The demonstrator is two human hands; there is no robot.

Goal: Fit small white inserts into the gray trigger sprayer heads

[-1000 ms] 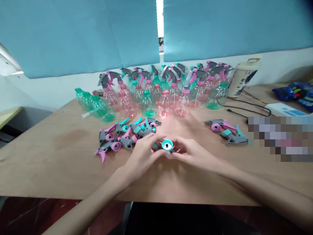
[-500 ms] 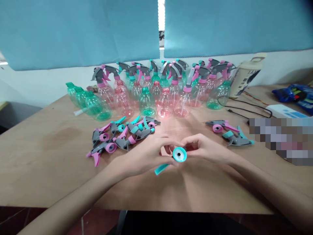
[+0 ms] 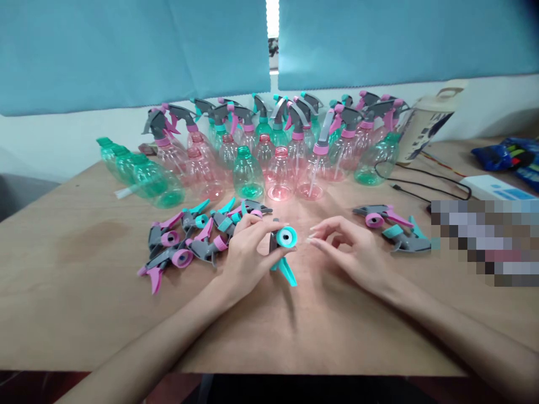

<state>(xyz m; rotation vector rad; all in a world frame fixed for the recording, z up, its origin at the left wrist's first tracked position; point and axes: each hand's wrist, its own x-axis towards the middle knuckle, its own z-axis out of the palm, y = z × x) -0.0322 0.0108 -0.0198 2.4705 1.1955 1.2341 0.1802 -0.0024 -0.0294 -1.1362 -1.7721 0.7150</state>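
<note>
My left hand (image 3: 246,252) grips a grey spray trigger head with a teal cap and teal lever (image 3: 283,247), its round cap facing me and the lever hanging down. My right hand (image 3: 347,252) hovers just right of it, fingers curled loosely apart and holding nothing. A heap of several loose trigger heads (image 3: 191,238) lies to the left of my left hand. Two more trigger heads (image 3: 391,224) lie to the right of my right hand.
Pink and green spray bottles (image 3: 278,151) stand in rows at the back of the wooden table (image 3: 84,269), some lying at the left (image 3: 138,174). A black cable (image 3: 425,182), a white box (image 3: 497,188) and a carton (image 3: 429,126) sit at the right.
My right hand has let go of the trigger head and drawn a little to the right. My left hand has turned the head so that its lever hangs down.
</note>
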